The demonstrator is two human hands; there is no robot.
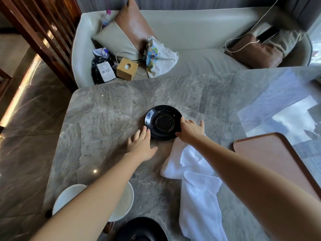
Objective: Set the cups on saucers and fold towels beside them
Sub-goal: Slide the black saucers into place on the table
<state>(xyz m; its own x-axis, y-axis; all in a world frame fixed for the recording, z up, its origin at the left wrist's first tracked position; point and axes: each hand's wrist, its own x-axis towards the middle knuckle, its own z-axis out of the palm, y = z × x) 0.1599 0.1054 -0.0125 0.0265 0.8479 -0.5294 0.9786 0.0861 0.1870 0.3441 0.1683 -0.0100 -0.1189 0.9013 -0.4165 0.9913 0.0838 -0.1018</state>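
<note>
A marble table [107,119] is bearing the whole setting. A white towel [196,180] is lying crumpled beneath the right forearm, soft and limp, probably best taken by its corners. A brown tray [278,157], at right, is showing nothing on it. A black saucer [163,122], mid-table, is sitting empty; being glazed, it is likely rigid, slick and breakable, best held at the rim. The right hand [190,130] is resting splayed against that rim, clasping nothing. The left hand [141,145] is hovering open beside it. No cup is identifiable.
</note>
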